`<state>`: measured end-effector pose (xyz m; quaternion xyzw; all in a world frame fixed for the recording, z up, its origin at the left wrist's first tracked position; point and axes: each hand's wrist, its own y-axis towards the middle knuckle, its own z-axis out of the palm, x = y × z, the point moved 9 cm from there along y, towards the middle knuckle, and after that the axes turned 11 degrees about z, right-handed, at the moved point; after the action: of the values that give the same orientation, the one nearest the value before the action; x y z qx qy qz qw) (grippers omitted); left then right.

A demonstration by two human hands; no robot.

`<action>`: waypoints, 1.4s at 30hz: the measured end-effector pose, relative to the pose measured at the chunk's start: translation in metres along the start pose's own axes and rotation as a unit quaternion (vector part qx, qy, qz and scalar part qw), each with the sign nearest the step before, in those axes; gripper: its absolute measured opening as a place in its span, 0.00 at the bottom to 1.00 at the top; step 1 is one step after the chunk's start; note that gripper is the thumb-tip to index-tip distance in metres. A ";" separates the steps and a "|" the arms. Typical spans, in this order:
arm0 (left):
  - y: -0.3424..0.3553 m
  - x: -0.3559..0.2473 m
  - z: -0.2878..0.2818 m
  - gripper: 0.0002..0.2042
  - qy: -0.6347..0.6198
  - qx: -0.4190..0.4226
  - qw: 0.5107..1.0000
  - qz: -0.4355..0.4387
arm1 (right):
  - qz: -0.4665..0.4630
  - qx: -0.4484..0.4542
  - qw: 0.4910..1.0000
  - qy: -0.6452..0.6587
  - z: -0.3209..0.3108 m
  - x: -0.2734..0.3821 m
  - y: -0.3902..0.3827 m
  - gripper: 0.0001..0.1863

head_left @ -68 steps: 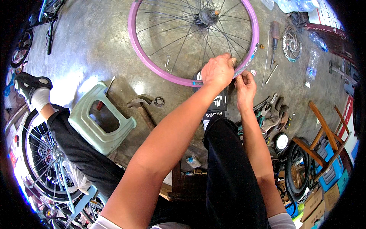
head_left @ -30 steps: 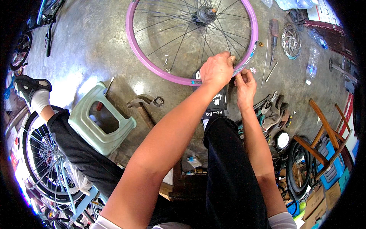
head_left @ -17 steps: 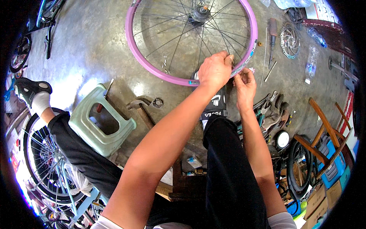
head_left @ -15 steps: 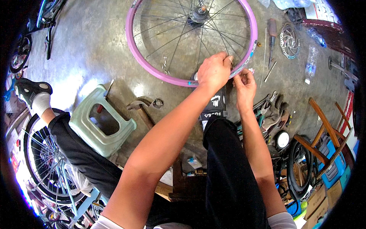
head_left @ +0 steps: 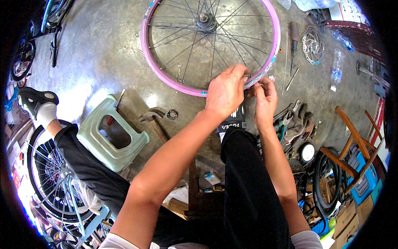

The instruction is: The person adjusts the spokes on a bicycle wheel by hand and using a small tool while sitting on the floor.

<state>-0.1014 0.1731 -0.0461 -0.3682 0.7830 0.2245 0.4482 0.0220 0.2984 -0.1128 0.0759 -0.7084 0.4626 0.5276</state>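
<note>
A purple-rimmed bicycle wheel (head_left: 174,86) with dark spokes lies in front of me, its hub (head_left: 205,22) near the top of the view. My left hand (head_left: 226,92) lies over the near part of the rim, closed on it, with fingertips bunched at the rim's inner side. Just right of it, my right hand (head_left: 265,99) pinches with thumb and fingers at the rim's outer edge. What sits between those right fingertips is too small to make out. Below the hands is my dark shoe (head_left: 234,118), partly covered.
Right of the wheel lie a screwdriver (head_left: 294,41), a brake disc (head_left: 312,45) and a plastic bottle (head_left: 337,68). Pliers and wrenches (head_left: 292,120) are piled near my right forearm. A pale green stool (head_left: 93,128) and a hammer (head_left: 159,128) are at left, a wooden frame (head_left: 352,133) at right.
The wheel has turned slightly and its hub has shifted left and nearer. My left hand has moved a little left and toward me; my right hand stays at the rim's outer edge.
</note>
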 end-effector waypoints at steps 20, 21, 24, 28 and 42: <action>0.037 0.005 0.036 0.11 0.140 0.288 0.947 0.021 | -0.016 -0.024 0.999 -0.040 0.003 0.014 -0.004 0.10; 0.037 0.004 0.036 0.11 0.146 0.287 0.946 0.020 | -0.016 -0.024 0.999 -0.039 0.003 0.013 -0.004 0.10; 0.037 0.002 0.038 0.11 0.160 0.297 0.941 0.023 | -0.016 -0.022 0.999 -0.028 0.003 0.011 -0.003 0.09; 0.038 -0.002 0.040 0.12 0.169 0.305 0.937 0.029 | -0.021 -0.025 0.999 -0.025 0.002 0.011 -0.004 0.08; 0.037 0.001 0.036 0.12 0.138 0.306 0.942 0.014 | -0.025 -0.019 0.999 -0.038 0.006 0.019 -0.008 0.09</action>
<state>-0.1112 0.2209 -0.0641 -0.2300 0.8732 -0.0723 0.4236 0.0144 0.2967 -0.0923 0.1008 -0.7345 0.4327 0.5129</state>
